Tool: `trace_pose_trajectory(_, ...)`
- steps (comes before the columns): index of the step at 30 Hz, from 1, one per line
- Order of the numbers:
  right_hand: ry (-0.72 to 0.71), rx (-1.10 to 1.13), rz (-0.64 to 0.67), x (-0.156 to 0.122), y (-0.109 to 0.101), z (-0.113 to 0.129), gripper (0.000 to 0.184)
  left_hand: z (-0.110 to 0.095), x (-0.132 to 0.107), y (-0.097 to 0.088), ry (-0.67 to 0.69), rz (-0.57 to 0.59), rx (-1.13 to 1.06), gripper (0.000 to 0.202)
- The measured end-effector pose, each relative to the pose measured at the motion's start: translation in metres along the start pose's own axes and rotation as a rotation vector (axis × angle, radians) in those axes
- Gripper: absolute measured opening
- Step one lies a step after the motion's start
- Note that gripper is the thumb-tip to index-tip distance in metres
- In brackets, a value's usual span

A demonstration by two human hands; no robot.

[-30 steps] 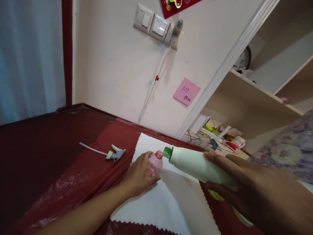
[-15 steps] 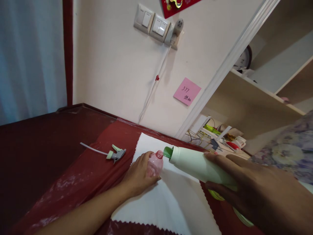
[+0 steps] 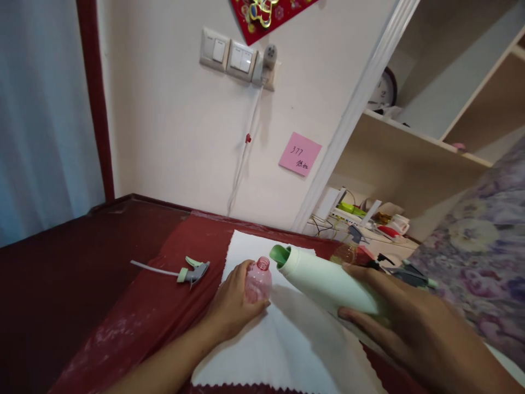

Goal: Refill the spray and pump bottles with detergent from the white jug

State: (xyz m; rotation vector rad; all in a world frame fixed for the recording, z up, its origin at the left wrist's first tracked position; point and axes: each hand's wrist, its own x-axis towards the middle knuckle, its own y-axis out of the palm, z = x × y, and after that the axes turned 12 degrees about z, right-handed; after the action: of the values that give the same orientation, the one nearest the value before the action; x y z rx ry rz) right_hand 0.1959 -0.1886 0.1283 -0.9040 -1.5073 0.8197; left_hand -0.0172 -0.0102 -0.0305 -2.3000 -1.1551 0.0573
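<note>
My left hand (image 3: 234, 300) is wrapped round a clear pink bottle (image 3: 259, 284) with an uncapped threaded neck, upright on a white cloth (image 3: 262, 350) with zigzag edges. In my right hand (image 3: 394, 312) is a pale green bottle (image 3: 324, 278), tipped sideways towards the pink one. Its green pouring spout (image 3: 279, 254) hangs just right of the pink neck and a little above it, apart from it. I cannot make out any liquid between them. On the red table covering to the left lies a grey and green spray trigger head (image 3: 193, 272) with its thin tube.
Behind the table stands a wall with light switches (image 3: 241, 58), a plugged-in white cable (image 3: 246, 148) and a pink note (image 3: 300, 154). At the right are shelves (image 3: 422, 137), assorted items and a flowered fabric (image 3: 471, 241). A blue curtain (image 3: 45, 120) hangs at the left.
The green bottle's spout has drawn slightly up and away from the pink bottle's neck, opening a wider gap. My left hand still holds the pink bottle. The camera view has shifted.
</note>
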Motion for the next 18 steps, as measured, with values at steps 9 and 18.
trace_pose_trajectory(9,0.253,0.32,-0.077,0.008,0.006,-0.01,0.046,0.002,0.002,-0.004,-0.035,0.027,0.0,0.074)
trace_pose_trajectory(18,0.393,0.965,-0.437,0.048,0.08,-0.014,0.057,0.0,0.006,-0.006,-0.072,0.051,-0.042,0.075)
